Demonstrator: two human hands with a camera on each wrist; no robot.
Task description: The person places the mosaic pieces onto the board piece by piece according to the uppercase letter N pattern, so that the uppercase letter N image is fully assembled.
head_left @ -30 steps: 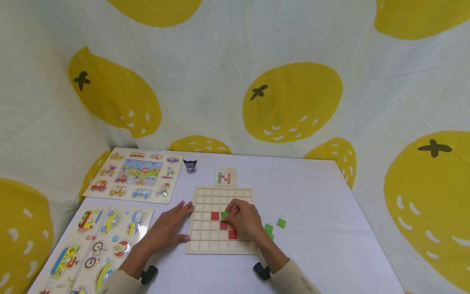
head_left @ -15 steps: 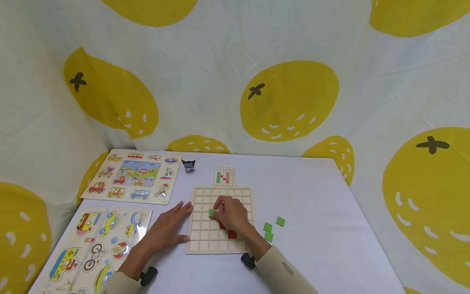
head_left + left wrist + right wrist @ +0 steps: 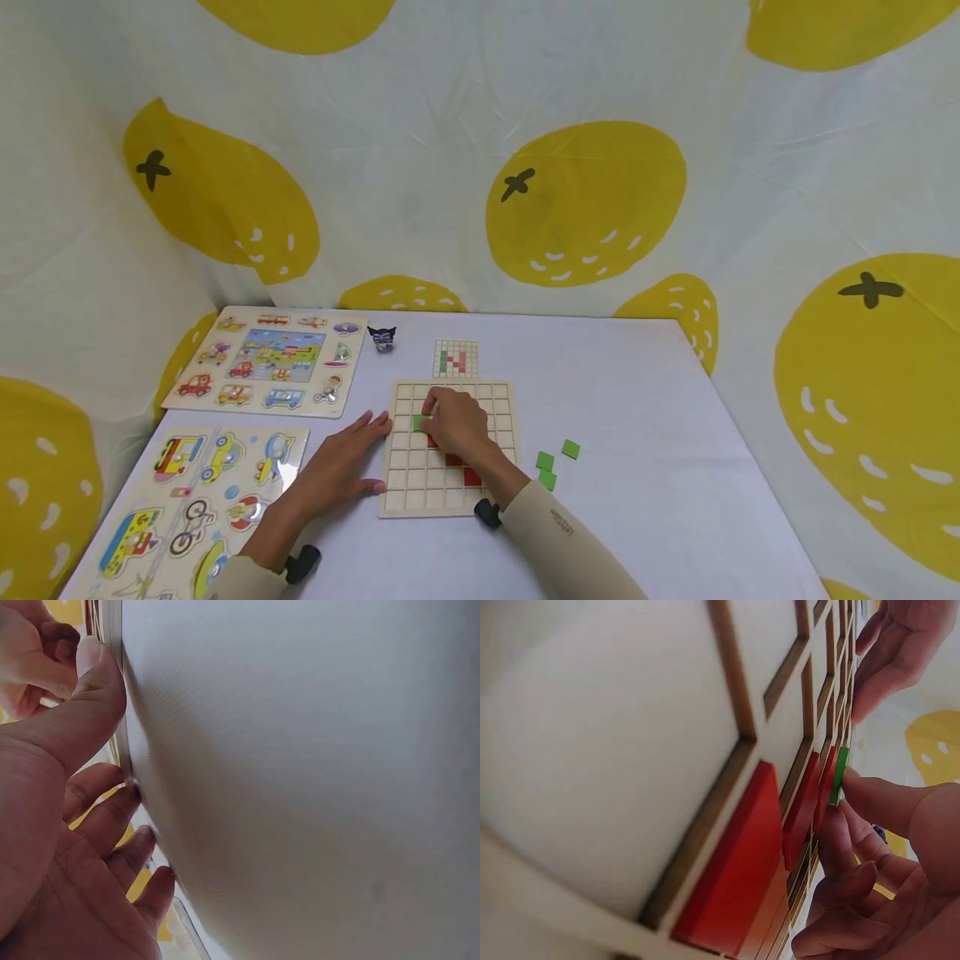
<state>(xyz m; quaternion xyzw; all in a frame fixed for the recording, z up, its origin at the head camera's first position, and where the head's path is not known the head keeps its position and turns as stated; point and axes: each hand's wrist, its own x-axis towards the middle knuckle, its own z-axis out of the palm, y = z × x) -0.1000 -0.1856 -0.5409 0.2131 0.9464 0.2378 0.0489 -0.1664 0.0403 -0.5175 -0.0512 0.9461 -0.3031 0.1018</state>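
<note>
Green tile (image 3: 418, 423) pinched in right hand (image 3: 456, 423) — left hand (image 3: 339, 467), relaxed, touches board (image 3: 416, 480) edge

a pale wooden grid board (image 3: 416, 480) lies flat on the worktop (image 3: 637, 458), three red tiles (image 3: 472, 477) running diagonally across it. the right hand (image 3: 459, 423) pinches a square green tile (image 3: 418, 423).

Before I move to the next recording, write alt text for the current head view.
A person's right hand pinches a green square tile at a pale wooden grid board holding red square tiles, while the left hand touches its left edge. Three loose green square tiles lie on white cloth to the right.
</note>
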